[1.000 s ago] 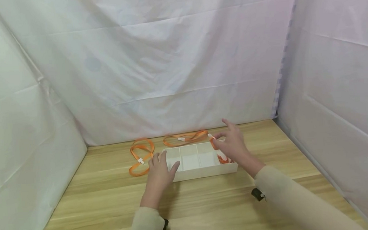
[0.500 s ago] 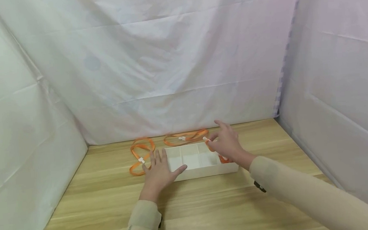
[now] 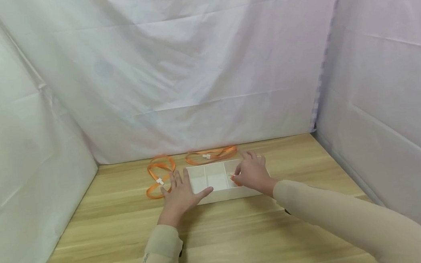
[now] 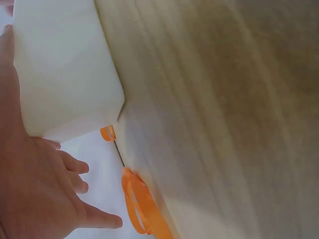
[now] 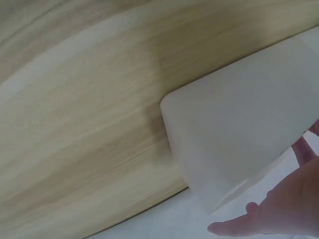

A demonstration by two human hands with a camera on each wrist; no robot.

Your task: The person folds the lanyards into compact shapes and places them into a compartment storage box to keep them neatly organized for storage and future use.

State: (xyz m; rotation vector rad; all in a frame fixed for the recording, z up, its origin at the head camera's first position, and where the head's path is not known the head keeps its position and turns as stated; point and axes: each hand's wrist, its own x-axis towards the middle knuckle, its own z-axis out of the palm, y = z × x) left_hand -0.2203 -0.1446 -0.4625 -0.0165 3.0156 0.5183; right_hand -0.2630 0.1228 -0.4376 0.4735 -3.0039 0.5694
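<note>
Cloth walls: we see pale, creased hangings point(image 3: 207, 75) around the work on three sides.
Table: a wood-grained top point(image 3: 231, 239) lies beneath our hands.
White box: it point(image 3: 221, 196) sits between our hands, long axis running left to right, dividers crossing it front to back.
Left hand: ours point(image 3: 180, 198) spreads wide at the box's left end, thumb lying at the front rim.
Right hand: ours point(image 3: 253, 174) reaches over the box's right part, pinching an orange strap between thumb and fingers.
Back lanyard: this orange loop point(image 3: 221, 150) lies behind the box, roughly parallel to it; its right end is near our right fingers.
Left lanyard: this one point(image 3: 164, 165) lies left of the box, stretching away from us, nearest our left hand; we cannot tell whether they touch.
Pinched strap: it point(image 3: 237, 181) is just right of the second visible divider, at our right fingertips; with most of it hidden, we cannot tell its long axis.
</note>
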